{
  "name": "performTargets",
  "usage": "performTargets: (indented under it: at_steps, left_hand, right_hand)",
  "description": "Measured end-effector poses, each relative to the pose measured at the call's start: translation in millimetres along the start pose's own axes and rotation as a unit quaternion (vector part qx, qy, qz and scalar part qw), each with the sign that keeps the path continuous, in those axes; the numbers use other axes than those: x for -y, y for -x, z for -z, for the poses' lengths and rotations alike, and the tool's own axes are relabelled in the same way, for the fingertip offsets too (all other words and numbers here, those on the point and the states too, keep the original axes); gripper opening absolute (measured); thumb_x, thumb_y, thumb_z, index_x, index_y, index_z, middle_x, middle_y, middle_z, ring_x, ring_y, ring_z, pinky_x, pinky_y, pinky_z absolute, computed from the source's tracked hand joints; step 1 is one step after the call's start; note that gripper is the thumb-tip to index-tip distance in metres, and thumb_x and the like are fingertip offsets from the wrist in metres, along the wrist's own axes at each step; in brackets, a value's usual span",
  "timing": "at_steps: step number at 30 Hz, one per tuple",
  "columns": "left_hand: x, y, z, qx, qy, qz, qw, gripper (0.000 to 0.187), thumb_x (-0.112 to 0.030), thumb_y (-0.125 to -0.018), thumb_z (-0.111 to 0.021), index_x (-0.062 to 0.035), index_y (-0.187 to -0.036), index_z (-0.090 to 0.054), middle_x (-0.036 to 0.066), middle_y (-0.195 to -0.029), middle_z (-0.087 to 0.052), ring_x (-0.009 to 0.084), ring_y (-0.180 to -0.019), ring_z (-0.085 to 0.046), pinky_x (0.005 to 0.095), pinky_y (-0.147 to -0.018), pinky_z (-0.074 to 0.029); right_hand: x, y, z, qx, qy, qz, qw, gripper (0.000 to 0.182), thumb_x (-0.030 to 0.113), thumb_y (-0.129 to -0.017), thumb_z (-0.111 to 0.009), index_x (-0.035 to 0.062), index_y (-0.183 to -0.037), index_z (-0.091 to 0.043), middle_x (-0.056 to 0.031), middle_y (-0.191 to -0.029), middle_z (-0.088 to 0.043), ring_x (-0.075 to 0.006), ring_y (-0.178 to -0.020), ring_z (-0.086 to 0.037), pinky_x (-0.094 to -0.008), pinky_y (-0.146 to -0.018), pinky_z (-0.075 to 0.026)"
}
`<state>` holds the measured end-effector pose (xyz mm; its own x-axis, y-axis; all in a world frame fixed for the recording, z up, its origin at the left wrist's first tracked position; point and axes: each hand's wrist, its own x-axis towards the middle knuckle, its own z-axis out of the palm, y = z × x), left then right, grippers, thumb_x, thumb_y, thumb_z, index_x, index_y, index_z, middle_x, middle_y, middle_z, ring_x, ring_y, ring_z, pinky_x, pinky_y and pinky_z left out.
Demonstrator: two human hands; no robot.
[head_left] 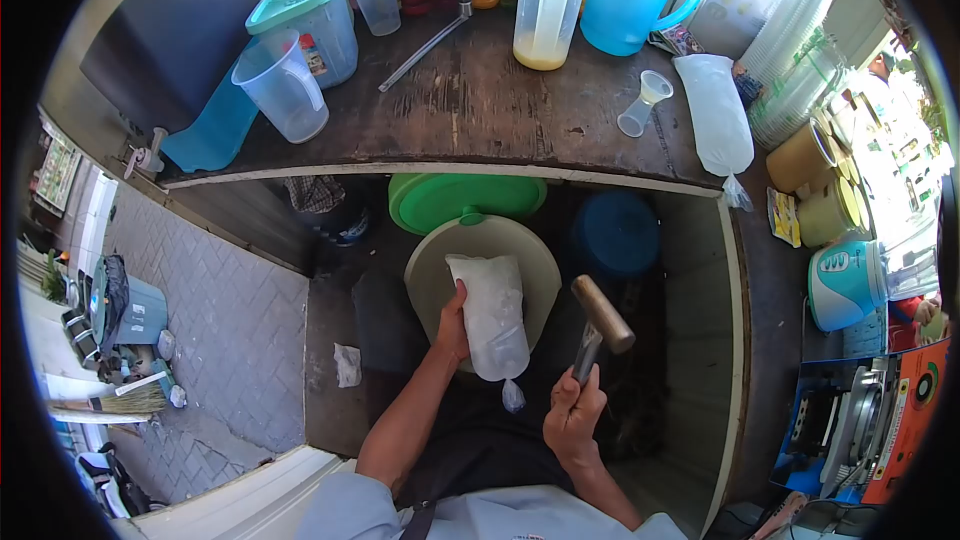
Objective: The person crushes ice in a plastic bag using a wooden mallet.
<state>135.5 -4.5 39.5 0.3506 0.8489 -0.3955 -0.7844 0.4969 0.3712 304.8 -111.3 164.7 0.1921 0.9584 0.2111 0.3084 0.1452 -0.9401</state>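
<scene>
My left hand (455, 328) is wrapped round the left side of a knotted clear plastic bag of ice (494, 315), whose contents look white and solid. The bag is tilted over the mouth of a beige bucket (541, 265), its knotted end towards me. In my right hand (575, 414) is a hammer (603, 314), gripped by its dark handle. The hammer's head is raised to the right of the bag, apart from it. Behind the bucket stands a round green lid (470, 200).
On the wooden counter (450, 120) are a clear jug (280, 85), a blue pitcher (625, 0), a small funnel-shaped strainer (645, 100) and another bag of ice (716, 115). A blue round container (617, 232) sits below, right of the bucket. A boxed stove (850, 420) lies at right.
</scene>
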Motion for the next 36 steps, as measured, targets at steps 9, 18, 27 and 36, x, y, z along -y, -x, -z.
performTargets:
  at_steps: [9, 18, 27, 36]
  left_hand:
    - [0, -4, 13, -0.028, 0.038, -0.013, 0.999, 0.070, -0.057, -0.088, -0.048, -0.0041, -0.134, -0.041, 0.016, -0.123, -0.056, 0.0324, -0.109, -0.057, 0.0464, -0.096, -0.043]
    - [-18, -11, 9, -0.023, -0.014, -0.009, 1.000, 0.071, -0.059, -0.088, -0.046, -0.0042, -0.133, -0.042, 0.017, -0.123, -0.055, 0.0332, -0.111, -0.055, 0.0473, -0.097, -0.042]
    - [-3, -5, 25, -0.029, 0.014, 0.030, 0.999, 0.071, -0.058, -0.088, -0.046, -0.0049, -0.135, -0.040, 0.016, -0.127, -0.053, 0.0336, -0.114, -0.054, 0.0487, -0.100, -0.039]
    - [-11, 16, 9, 0.075, 0.077, -0.041, 0.993, 0.078, -0.063, -0.086, -0.045, -0.0025, -0.135, -0.039, 0.018, -0.126, -0.053, 0.0337, -0.115, -0.052, 0.0470, -0.098, -0.042]
  right_hand:
    - [6, -6, -10, 0.158, 0.105, -0.119, 0.975, 0.023, 0.019, -0.097, -0.046, -0.0004, -0.085, -0.046, -0.0224, -0.055, -0.050, -0.0418, -0.052, -0.054, -0.0395, -0.043, -0.038]
    - [-21, 11, -27, 0.250, 0.149, -0.162, 0.943, 0.029, 0.026, -0.097, -0.045, 0.0003, -0.083, -0.046, -0.0251, -0.058, -0.048, -0.0486, -0.065, -0.053, -0.0455, -0.046, -0.036]
    - [-49, -2, -34, 0.066, 0.100, -0.109, 0.987, 0.035, 0.030, -0.089, -0.063, -0.0014, -0.083, -0.047, -0.0153, -0.061, -0.052, -0.0256, -0.050, -0.049, -0.0376, -0.049, -0.039]
    - [-60, 5, -54, 0.073, -0.123, -0.275, 0.951, 0.043, 0.026, -0.076, -0.078, 0.0001, -0.095, -0.049, -0.0087, -0.089, -0.059, -0.0134, -0.079, -0.055, -0.0281, -0.070, -0.046]
